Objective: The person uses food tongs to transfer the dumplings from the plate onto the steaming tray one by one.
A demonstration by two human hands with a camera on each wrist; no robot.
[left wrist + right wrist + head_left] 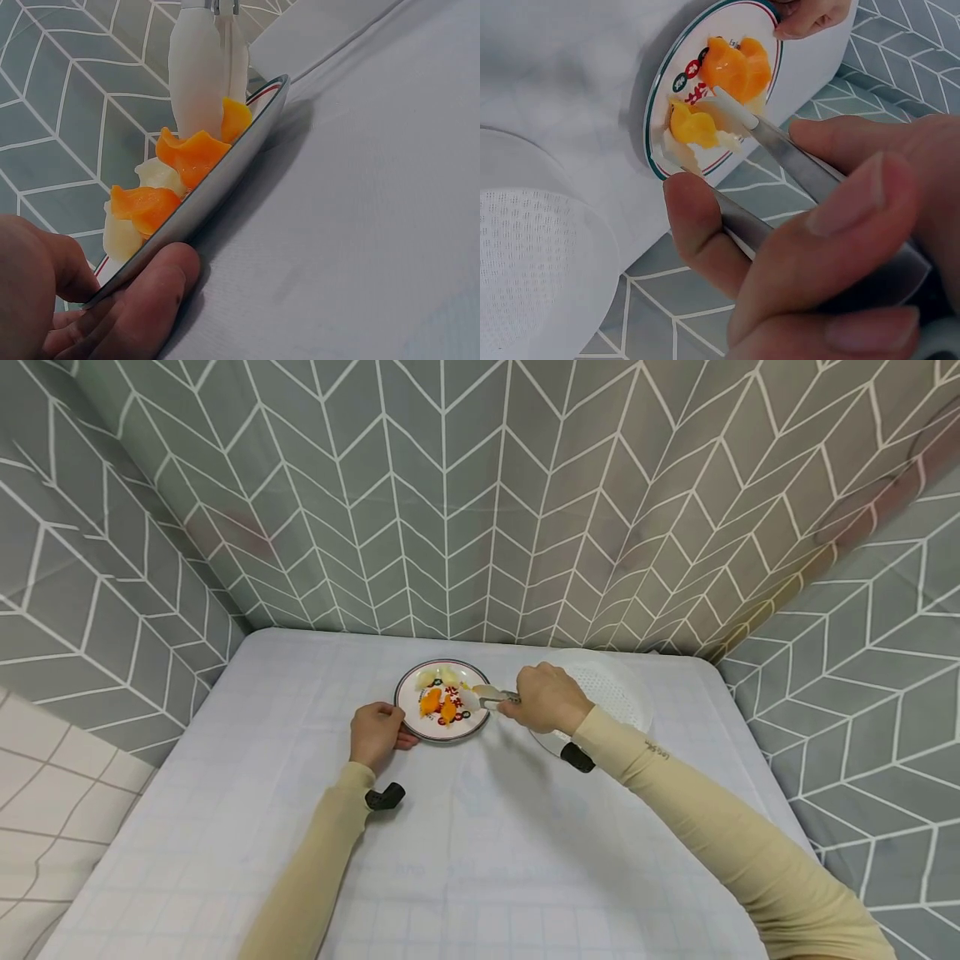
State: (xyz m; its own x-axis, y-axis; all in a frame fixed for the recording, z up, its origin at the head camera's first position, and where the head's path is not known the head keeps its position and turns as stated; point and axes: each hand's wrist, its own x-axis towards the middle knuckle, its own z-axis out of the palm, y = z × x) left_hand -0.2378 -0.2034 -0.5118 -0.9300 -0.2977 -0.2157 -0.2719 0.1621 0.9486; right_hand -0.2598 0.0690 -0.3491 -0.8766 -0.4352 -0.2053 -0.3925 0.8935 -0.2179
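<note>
A round white plate (409, 695) with a dark rim carries orange pieces (193, 156) and pale pieces (120, 234) of what looks like food. My left hand (375, 737) holds the plate's left edge, thumb at the rim and fingers beneath, and the left wrist view shows the plate tilted. From the right, my right hand (551, 697) grips metal tongs (791, 161) with white tips. Those tips reach over the plate's right part, around a yellow piece (694, 129); whether they pinch it I cannot tell.
A white perforated basket or colander (618, 689) stands right of the plate, partly behind my right hand and forearm. White cloth covers the table (450, 860). Grey patterned curtains (465, 510) hang behind it and along both sides.
</note>
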